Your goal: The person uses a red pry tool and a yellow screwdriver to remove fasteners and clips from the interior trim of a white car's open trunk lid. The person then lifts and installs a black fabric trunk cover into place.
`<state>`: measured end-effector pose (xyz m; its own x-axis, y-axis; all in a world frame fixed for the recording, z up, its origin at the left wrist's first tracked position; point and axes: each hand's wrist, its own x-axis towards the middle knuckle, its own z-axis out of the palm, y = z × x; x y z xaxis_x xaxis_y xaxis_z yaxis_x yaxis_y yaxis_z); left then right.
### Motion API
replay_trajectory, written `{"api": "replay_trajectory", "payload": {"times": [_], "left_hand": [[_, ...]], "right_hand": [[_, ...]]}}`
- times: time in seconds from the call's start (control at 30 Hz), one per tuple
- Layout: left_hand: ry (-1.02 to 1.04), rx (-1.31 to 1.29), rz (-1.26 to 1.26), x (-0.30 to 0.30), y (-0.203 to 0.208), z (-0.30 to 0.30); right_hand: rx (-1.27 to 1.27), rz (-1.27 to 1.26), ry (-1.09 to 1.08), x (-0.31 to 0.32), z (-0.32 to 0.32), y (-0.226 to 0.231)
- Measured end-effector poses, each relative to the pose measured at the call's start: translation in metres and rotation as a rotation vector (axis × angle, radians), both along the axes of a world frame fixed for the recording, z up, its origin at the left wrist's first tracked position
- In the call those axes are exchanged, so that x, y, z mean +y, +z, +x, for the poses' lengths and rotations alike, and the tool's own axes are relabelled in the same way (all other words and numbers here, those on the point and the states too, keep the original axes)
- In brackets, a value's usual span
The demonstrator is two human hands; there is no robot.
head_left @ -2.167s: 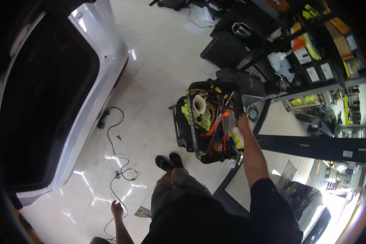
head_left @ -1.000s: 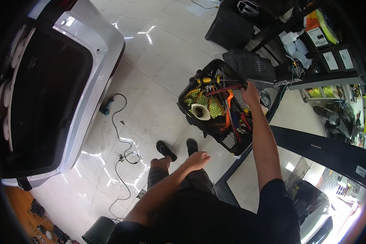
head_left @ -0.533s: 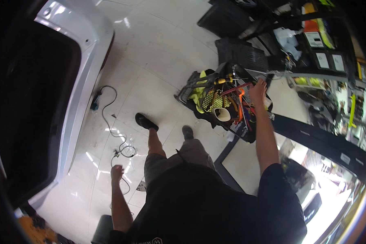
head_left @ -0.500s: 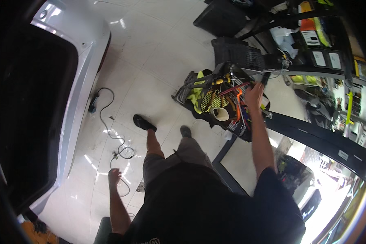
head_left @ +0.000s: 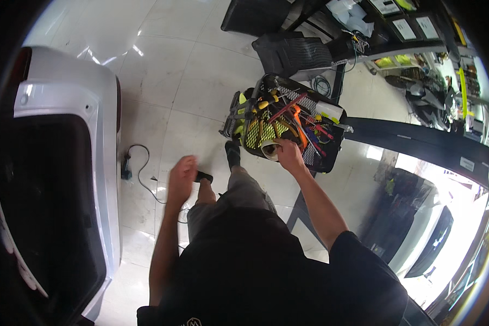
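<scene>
My right hand (head_left: pixel 291 156) reaches down to the near edge of a black mesh-topped tool cart (head_left: pixel 313 157), its fingers closed on the rim of a whitish tape roll (head_left: pixel 266 152). Tools lie around the roll: an orange-handled tool (head_left: pixel 298 115), a yellow-and-black screwdriver (head_left: pixel 267 102), a long red tool (head_left: pixel 288 106) and pink-handled tools (head_left: pixel 324 131). My left hand (head_left: pixel 181 177) hangs in the air left of the cart, above my foot. It is blurred, so its finger position is unclear, and I see nothing in it.
A silver car body part with a dark window (head_left: pixel 100 163) stands at the left. A cable (head_left: pixel 146 157) lies on the tiled floor. Beyond the cart are a black ribbed plastic piece (head_left: pixel 296 54) and dark shelving (head_left: pixel 402 27). A dark blue beam (head_left: pixel 413 138) runs to the right.
My right hand has come back from the far right of the cart onto the tape roll. My left hand has risen and moved forward. The view has shifted.
</scene>
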<state>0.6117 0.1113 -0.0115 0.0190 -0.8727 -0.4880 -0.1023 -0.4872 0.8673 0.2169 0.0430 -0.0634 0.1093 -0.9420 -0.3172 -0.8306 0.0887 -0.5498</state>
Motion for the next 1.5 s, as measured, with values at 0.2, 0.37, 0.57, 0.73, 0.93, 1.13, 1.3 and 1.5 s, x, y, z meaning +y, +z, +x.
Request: {"api": "replay_trajectory", "payload": {"times": [0.2, 0.37, 0.57, 0.73, 0.93, 1.13, 1.3, 1.5], "left_hand": [[0.161, 0.640, 0.349, -0.093, 0.038, -0.168], [0.046, 0.417, 0.080, -0.115, 0.091, -0.198], [-0.196, -0.293, -0.637, -0.128, 0.144, -0.208], [-0.109, -0.121, -0.421, -0.129, 0.139, -0.191], [0.096, 0.302, -0.236, -0.119, 0.136, -0.177], [0.049, 0.324, -0.248, -0.112, 0.132, -0.166], [0.084, 0.290, -0.246, -0.111, 0.134, -0.166], [0.088, 0.245, -0.288, -0.110, 0.141, -0.170]], "right_hand": [[-0.615, 0.119, -0.241, -0.016, 0.022, 0.125], [-1.063, -0.037, -0.355, -0.038, 0.012, 0.151], [-1.835, 0.382, -0.842, -0.043, 0.033, 0.149], [-1.856, 0.471, -0.937, -0.039, 0.036, 0.144], [-1.926, 0.577, -0.885, -0.031, 0.027, 0.167], [-1.971, 0.595, -0.764, -0.028, 0.020, 0.172], [-1.960, 0.553, -0.698, -0.026, 0.014, 0.167], [-1.951, 0.512, -0.670, -0.025, 0.019, 0.167]]}}
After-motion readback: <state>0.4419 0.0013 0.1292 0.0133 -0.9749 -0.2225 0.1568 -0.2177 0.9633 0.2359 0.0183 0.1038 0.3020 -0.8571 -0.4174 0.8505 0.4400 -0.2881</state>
